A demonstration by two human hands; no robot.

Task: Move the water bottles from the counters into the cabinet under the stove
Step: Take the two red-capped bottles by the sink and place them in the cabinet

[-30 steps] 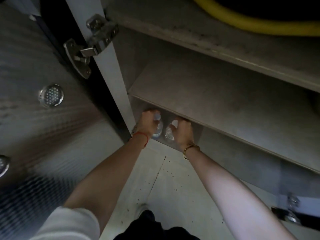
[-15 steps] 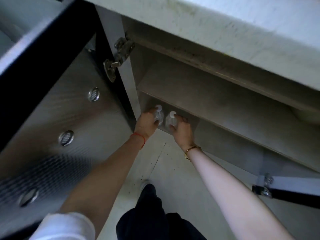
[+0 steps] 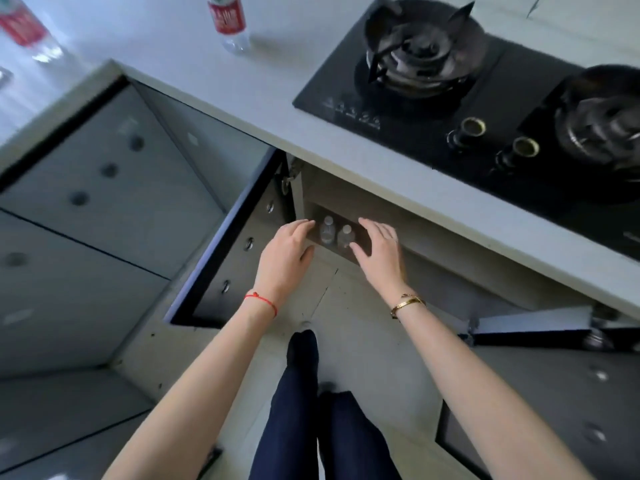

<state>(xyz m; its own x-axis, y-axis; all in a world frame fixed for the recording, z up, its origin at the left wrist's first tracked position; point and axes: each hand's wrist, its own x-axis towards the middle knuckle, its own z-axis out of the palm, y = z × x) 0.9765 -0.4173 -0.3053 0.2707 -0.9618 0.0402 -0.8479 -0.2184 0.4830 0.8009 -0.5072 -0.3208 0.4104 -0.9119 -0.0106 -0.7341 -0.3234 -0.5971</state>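
Note:
Two clear water bottles stand side by side on the bottom of the open cabinet [image 3: 346, 206] under the stove, the left bottle [image 3: 327, 231] and the right bottle [image 3: 345, 236]. My left hand [image 3: 284, 257] hovers just left of them, fingers apart and holding nothing. My right hand [image 3: 379, 252] hovers just right of them, also open and empty. On the white counter [image 3: 284, 81] a red-labelled bottle [image 3: 229, 24] stands upright at the back, and another red-labelled bottle [image 3: 26, 31] is at the far left.
The black gas stove [image 3: 485, 98] with two burners sits on the counter at the right. The cabinet's left door [image 3: 228, 265] hangs open beside my left arm; the right door [image 3: 533, 327] stands open by my right forearm. My legs [image 3: 311, 410] are below.
Both hands have let go of the two bottles and drawn back out of the cabinet. My head has risen, so the counter, stove and other bottles have come into view.

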